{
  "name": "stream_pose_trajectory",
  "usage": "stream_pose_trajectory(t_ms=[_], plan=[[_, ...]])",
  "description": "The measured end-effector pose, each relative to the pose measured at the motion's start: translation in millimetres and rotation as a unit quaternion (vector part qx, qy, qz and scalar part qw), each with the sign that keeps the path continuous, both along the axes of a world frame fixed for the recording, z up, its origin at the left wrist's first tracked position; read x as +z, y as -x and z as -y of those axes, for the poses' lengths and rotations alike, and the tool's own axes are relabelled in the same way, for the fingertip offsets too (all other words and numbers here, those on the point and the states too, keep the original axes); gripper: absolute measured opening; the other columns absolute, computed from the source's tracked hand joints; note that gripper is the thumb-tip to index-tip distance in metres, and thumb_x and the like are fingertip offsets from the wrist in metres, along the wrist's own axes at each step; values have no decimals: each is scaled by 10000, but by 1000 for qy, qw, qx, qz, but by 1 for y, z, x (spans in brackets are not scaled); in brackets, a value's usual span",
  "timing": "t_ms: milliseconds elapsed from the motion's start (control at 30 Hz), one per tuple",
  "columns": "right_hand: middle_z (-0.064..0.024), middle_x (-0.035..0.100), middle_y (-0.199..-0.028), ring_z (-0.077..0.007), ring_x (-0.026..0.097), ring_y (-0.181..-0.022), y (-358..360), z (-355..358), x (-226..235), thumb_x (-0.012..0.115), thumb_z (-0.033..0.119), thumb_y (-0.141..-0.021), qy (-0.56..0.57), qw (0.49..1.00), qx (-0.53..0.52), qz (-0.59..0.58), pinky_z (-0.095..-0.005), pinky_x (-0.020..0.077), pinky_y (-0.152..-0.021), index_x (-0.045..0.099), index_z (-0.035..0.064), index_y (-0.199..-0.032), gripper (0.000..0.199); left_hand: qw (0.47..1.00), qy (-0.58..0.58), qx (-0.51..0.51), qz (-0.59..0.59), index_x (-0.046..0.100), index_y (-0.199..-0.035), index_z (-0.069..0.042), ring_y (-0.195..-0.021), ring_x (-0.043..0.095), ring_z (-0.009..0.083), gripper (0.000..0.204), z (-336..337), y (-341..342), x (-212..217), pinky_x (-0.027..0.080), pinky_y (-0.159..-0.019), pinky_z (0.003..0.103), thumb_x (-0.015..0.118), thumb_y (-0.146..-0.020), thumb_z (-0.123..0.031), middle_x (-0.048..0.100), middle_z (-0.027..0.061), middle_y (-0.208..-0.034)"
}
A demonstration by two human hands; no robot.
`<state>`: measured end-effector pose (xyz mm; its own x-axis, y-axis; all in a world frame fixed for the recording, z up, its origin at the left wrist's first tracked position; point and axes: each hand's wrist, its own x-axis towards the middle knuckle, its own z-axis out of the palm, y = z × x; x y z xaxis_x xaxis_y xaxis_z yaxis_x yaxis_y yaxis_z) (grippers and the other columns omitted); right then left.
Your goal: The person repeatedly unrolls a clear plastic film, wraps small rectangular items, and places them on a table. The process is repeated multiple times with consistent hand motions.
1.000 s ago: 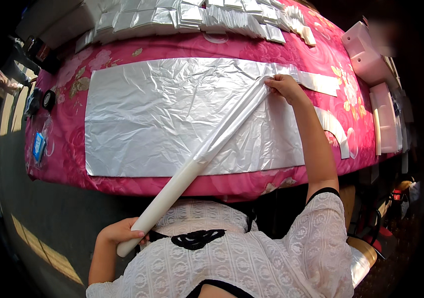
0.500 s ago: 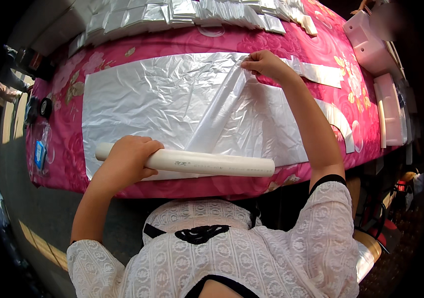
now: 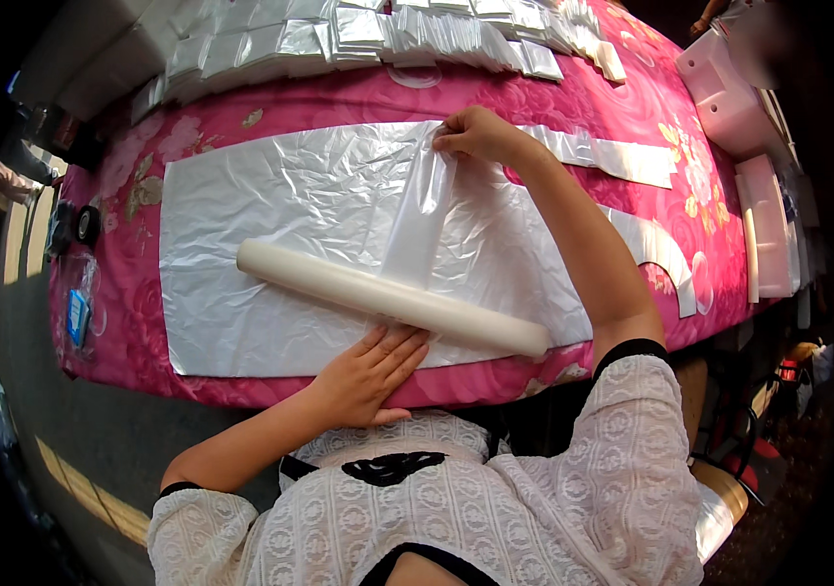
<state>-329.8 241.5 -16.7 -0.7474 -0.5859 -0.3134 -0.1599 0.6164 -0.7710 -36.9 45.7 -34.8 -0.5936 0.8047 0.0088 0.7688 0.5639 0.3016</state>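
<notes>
A large white plastic bag (image 3: 271, 195) with two handle straps lies flat and wrinkled across the table. My right hand (image 3: 473, 134) pinches its folded-over upper edge, and a glossy strip of film runs from those fingers down toward the tube. Slantwise over the bag rests a long white tube (image 3: 339, 288), higher at its left end. My left hand (image 3: 375, 371) lies open with fingers stretched out, its fingertips at the tube's near side, palm over the bag's near edge. Those fingers do not wrap the tube.
Stacks of folded silvery-white bags (image 3: 339, 39) line the table's far edge. The pink flowered tablecloth (image 3: 144, 313) covers the table. A black tape roll (image 3: 89, 225) and a blue packet (image 3: 77, 317) sit at the left; pale pink foam boxes (image 3: 710, 63) stand at the right.
My left hand has let go of the tube and slid right, flattening out. The tube has turned and now lies farther up at its left end. My right hand has moved left with the film.
</notes>
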Motion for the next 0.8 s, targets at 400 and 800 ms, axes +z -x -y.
stream_pose_trajectory(t_ms=[400,800], plan=[[-149,534,-1130,-236,553,-960,-145,3,40,602,269,-839,62,988,-13,-143,-332,450,-821,502,96,-1237,446,999,3,46,-23,362,-1288,72,-1333,215,334,839,-8,-15,-3,122,-1089,464,411,-792,-604,306,213,-1390],[-107,567,-1045,-297,529,-907,-210,-94,12,654,95,-723,-97,928,-85,-351,-375,442,-815,482,130,-1260,565,997,17,55,-46,362,-1288,60,-1303,283,331,821,-19,-14,4,186,-1068,452,435,-797,-594,324,214,-1381]])
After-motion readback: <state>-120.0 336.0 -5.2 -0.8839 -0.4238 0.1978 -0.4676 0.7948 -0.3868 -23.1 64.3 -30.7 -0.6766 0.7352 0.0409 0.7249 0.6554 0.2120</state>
